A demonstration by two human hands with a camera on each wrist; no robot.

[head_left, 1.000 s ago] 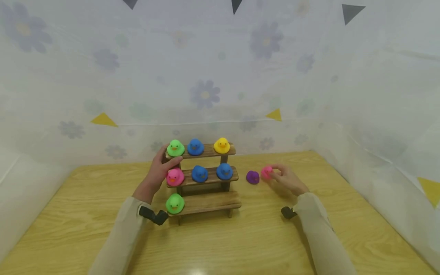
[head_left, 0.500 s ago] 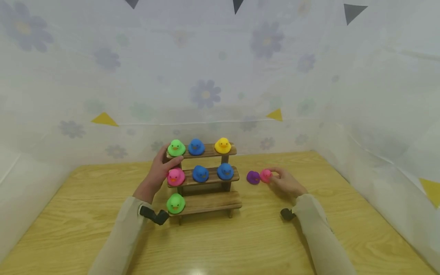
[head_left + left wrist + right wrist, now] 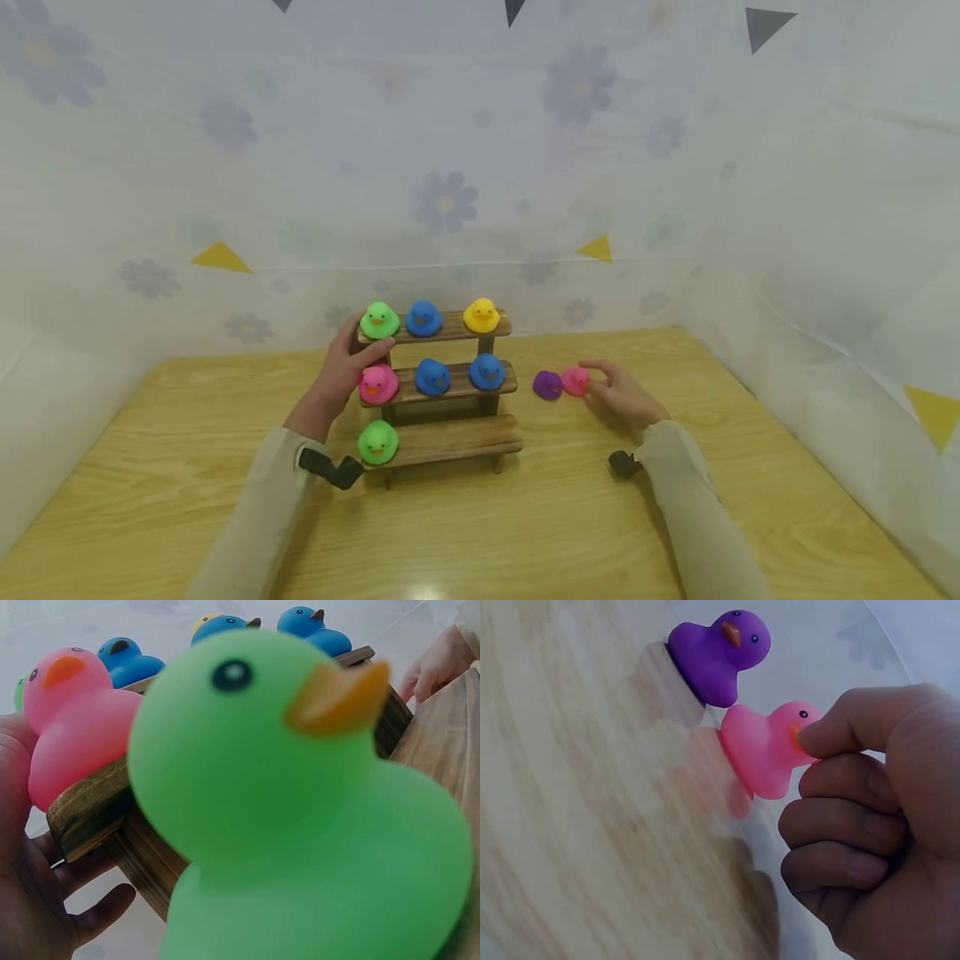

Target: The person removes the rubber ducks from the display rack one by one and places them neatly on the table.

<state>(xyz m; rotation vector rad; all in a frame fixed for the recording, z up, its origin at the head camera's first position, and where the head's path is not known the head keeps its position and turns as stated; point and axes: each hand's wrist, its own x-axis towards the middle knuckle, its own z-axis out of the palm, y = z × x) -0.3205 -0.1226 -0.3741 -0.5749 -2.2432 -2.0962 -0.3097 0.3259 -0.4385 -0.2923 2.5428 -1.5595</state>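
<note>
My left hand (image 3: pixel 339 375) grips the left side of a three-tier wooden stand (image 3: pixel 459 439), thumb in front and other fingers behind. Green (image 3: pixel 379 321), blue (image 3: pixel 423 318) and yellow (image 3: pixel 482 316) rubber ducks sit on the top tier. The middle tier carries a pink duck (image 3: pixel 378 384) beside that hand and two blue ducks (image 3: pixel 432 377). A green duck (image 3: pixel 292 802) stands at the bottom tier's left end. To the right of the stand, my right hand (image 3: pixel 628 397) pinches another pink duck (image 3: pixel 761 750) at its head, low at the table. A purple duck (image 3: pixel 718 656) stands close beside it.
The stand rests on a wood-grain table (image 3: pixel 465 542). Behind it hangs a pale flowered sheet (image 3: pixel 480 150), with similar sheeting (image 3: pixel 862 250) on the right. Yellow triangles (image 3: pixel 221 257) and dark triangles (image 3: pixel 767 29) mark the sheets.
The right hand has brought the pink duck slightly left and down, closer to the purple duck. The left hand and the stand keep their places, apart from a small camera shift.
</note>
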